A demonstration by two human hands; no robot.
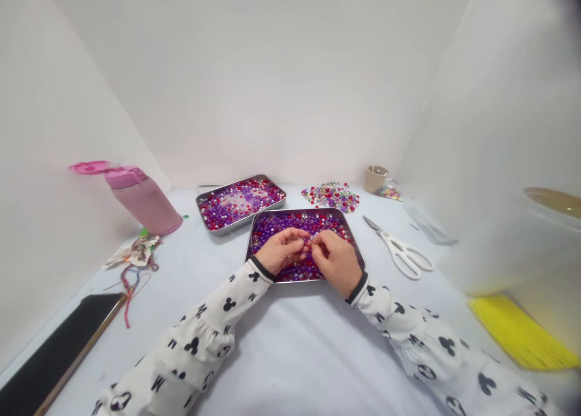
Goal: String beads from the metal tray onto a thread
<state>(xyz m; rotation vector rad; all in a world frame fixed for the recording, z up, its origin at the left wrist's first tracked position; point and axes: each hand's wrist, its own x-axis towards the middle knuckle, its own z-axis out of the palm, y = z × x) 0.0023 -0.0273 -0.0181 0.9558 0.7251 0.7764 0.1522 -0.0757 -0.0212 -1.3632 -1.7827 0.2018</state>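
Note:
My left hand (284, 251) and my right hand (336, 260) meet fingertip to fingertip just above the near metal tray (297, 282). Purple, red and clear beads (288, 223) fill this tray. The left thumb is pressed to the curled fingers. The right thumb and forefinger are pinched together, with the other fingers folded in. Whatever lies between the fingertips is too small to make out. A second metal tray (227, 229) of similar beads stands behind and to the left, close against the near one.
White-handled scissors (403, 252) lie on the right, near a bead pile (331, 196) and a small tan cup (376, 178). A yellow bundle (521, 331) is at far right. On the left are a pink bottle (145, 201), coloured threads (129, 280) and a phone (59, 352).

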